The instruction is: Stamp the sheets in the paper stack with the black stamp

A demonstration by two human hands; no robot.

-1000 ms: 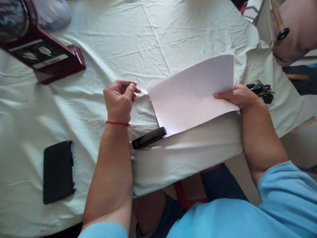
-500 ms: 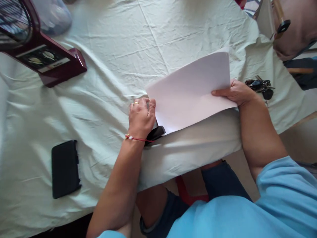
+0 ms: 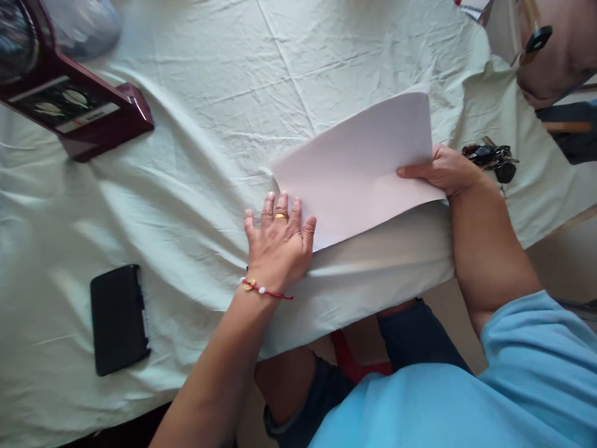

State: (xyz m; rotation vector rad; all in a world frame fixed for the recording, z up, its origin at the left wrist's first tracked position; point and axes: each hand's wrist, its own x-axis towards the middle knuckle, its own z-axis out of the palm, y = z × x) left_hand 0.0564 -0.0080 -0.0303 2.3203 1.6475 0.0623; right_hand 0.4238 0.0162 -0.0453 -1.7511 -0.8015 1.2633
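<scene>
White sheets of paper (image 3: 354, 168) lie at the front edge of the cloth-covered table, their right side lifted and gently curved. At their right edge my right hand (image 3: 433, 171) grips them, thumb on top and the other fingers hidden beneath. My left hand (image 3: 282, 239) lies palm down over the lower left corner of the sheets, fingers spread and stretched out, with a ring and a red string bracelet. It covers the spot where a black stapler showed; only a dark speck peeks out by the wrist, so how the palm meets it cannot be seen.
A black phone case (image 3: 119, 320) lies on the wrinkled pale tablecloth (image 3: 200, 99) at left. At upper left stands a maroon device with a round grille (image 3: 102, 112), near a clear plastic container (image 3: 86, 28). A bunch of keys (image 3: 492, 158) rests beyond my right hand.
My left hand has shifted right and toward me, from beside the stapler to over it, and its fingers have spread out flat. My right hand keeps its grip on the paper.
</scene>
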